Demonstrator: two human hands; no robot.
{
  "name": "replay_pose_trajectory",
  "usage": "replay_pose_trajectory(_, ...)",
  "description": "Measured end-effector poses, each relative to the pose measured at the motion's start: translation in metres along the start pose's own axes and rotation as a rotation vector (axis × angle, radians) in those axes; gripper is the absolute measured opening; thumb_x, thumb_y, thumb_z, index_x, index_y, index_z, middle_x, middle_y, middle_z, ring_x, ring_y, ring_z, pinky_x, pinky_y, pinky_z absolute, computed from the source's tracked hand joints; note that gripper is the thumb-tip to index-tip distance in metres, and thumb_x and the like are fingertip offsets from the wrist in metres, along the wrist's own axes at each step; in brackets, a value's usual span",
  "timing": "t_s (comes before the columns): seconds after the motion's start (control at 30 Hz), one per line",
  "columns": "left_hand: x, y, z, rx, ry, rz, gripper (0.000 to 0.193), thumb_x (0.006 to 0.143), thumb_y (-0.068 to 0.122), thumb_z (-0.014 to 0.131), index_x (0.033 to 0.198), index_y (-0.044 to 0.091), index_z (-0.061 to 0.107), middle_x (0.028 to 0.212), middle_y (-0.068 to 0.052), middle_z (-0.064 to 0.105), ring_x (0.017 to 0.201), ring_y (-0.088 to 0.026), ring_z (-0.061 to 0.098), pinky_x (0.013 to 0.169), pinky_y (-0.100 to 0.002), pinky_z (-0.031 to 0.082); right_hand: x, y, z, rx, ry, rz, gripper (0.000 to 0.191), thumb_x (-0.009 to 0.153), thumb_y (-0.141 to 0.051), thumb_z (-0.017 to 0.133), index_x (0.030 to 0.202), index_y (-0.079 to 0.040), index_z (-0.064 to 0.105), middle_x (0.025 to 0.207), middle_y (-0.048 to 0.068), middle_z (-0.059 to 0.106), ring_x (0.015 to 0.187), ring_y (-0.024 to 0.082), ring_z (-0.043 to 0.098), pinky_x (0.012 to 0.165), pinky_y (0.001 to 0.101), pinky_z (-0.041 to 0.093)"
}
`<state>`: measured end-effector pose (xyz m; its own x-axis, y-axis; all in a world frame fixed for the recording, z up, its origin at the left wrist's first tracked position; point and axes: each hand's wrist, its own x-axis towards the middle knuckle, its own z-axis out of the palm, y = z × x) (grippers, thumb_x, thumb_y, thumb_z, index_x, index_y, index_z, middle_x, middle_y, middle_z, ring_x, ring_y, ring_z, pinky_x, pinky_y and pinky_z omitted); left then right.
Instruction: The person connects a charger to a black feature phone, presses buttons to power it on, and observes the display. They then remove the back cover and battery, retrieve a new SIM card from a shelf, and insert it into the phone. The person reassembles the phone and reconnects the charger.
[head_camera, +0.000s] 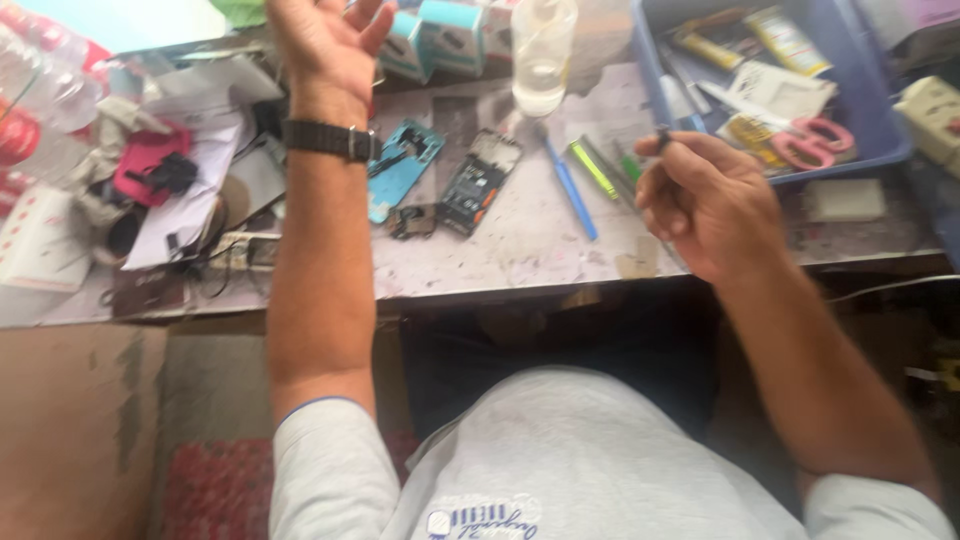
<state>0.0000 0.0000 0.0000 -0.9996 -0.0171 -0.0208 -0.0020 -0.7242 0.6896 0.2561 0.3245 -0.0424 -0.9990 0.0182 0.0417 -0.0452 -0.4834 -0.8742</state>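
Note:
My left hand (325, 40) is raised over the back of the workbench, fingers loosely spread and holding nothing; a black watch (330, 140) sits on that wrist. My right hand (700, 195) hovers above the bench's right side, its fingertips pinched on a small dark part (664, 134). Between my arms lie an opened phone with a blue frame (400, 170) and a dark phone board (480, 180). A blue tool (572, 190) and a green tool (592, 168) lie just left of my right hand.
A clear bottle (542, 50) stands at the back. A blue tray (880, 150) at right holds pink-handled scissors (810, 142) and tubes. Papers, a pink item (150, 165) and cables clutter the left side. Small boxes (440, 35) stand behind the phones.

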Motion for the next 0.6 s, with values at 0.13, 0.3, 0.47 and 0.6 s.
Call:
replay_pose_trajectory(0.13, 0.003, 0.008, -0.001, -0.042, 0.131, 0.006, 0.059, 0.094, 0.052, 0.049, 0.103, -0.005, 0.064, 0.075, -0.019, 0.075, 0.065, -0.029, 0.074, 0.053, -0.036, 0.062, 0.029, 0.005, 0.012, 0.043, 0.044, -0.092, 0.019, 0.11, -0.016, 0.063, 0.115, 0.001, 0.069, 0.064, 0.003, 0.057, 0.047, 0.009, 0.047, 0.046, 0.0254, 0.043)
replay_pose_trajectory(0.3, 0.008, 0.019, -0.009, -0.027, 0.188, 0.027, 0.048, 0.094, 0.048, 0.054, 0.089, 0.001, 0.066, 0.066, -0.012, 0.072, 0.056, -0.024, 0.071, 0.049, -0.035, 0.06, 0.05, 0.015, 0.023, -0.098, 0.183, -0.314, 0.013, 0.114, -0.013, 0.064, 0.118, -0.001, 0.066, 0.077, 0.005, 0.063, 0.055, 0.01, 0.055, 0.047, 0.0233, 0.04)
replay_pose_trajectory(0.47, 0.009, 0.037, -0.027, -0.024, 0.247, -0.051, 0.037, 0.093, 0.04, 0.061, 0.081, 0.005, 0.063, 0.071, -0.013, 0.074, 0.054, -0.022, 0.069, 0.049, -0.034, 0.058, 0.075, 0.012, 0.042, -1.122, 0.245, -1.328, 0.012, 0.118, -0.006, 0.06, 0.121, 0.004, 0.065, 0.079, 0.011, 0.068, 0.069, 0.021, 0.069, 0.059, 0.0308, 0.048)
replay_pose_trajectory(0.6, -0.018, 0.026, -0.047, 0.178, 0.289, 0.035, 0.034, 0.091, 0.038, 0.061, 0.083, 0.005, 0.065, 0.072, -0.012, 0.075, 0.053, -0.019, 0.07, 0.047, -0.033, 0.06, 0.08, 0.001, 0.039, -1.298, 0.272, -1.527, 0.01, 0.116, -0.001, 0.062, 0.119, 0.007, 0.066, 0.078, 0.011, 0.07, 0.068, 0.022, 0.071, 0.058, 0.0334, 0.049)
